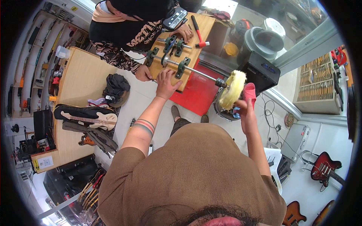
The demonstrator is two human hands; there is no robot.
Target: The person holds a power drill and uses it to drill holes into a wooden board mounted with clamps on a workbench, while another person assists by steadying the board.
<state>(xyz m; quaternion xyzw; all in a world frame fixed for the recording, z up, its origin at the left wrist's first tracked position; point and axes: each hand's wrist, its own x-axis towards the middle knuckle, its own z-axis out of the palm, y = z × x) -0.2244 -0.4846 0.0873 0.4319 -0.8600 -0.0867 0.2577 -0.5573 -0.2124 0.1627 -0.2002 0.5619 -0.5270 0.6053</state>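
A wooden board (pixel 203 28) carries a steel shaft (pixel 200 72) in green pillow block bearings (pixel 182 67). On the shaft's right end sits a fluffy yellow buffing wheel (pixel 233 89), jutting past the board. My left hand (pixel 166 83) lies on the board's near edge with its fingers spread, beside the bearings. At the wheel's near right edge is my right hand (pixel 247 115), fingers apart, with fingertips against or very close to the yellow rim. Across the board, a co-worker's hand (pixel 143 73) is at its left corner and another hand (pixel 184 33) rests near the second bearing pair.
A red-headed hammer (pixel 200 33) lies on the board, over a red mat (pixel 196 92). Right of the wheel stand a black amplifier (pixel 260 73) and a pink slipper (pixel 249 91). Loose cables (pixel 269 120) cross the floor. A bench with a cream guitar (pixel 94 119) is at left.
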